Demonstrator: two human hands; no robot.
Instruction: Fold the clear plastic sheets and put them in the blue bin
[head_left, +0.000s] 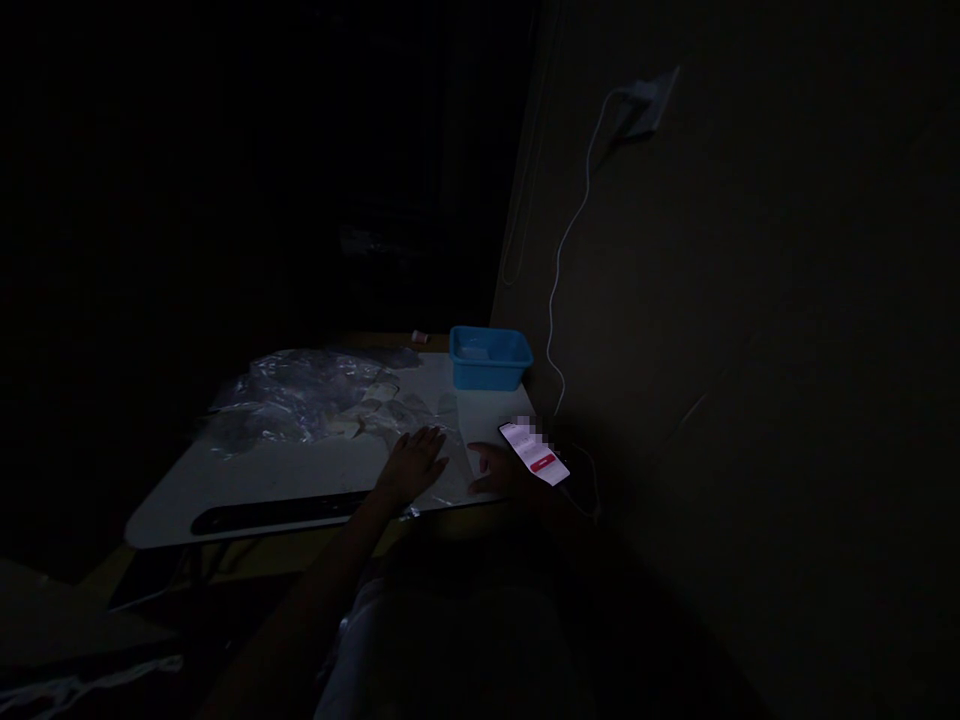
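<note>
My left hand [412,466] lies flat near the front edge of the white table [300,478], fingers stretched out. It rests on what looks like a clear plastic bag [448,465]. Just to the right, my right hand [492,468] is at the bag's other side, a finger and thumb apart; its remaining fingers are lost in the dark. A phone with a lit screen and a red button [543,464] is right beside this hand. Left of my hands spreads a heap of crumpled clear plastic bags [300,390].
At the table's back right stands a blue plastic basket [491,376]. A small pale object [420,337] is behind it to the left. From a wall socket [651,105], a white cable [556,270] hangs down towards the phone. The room is very dark.
</note>
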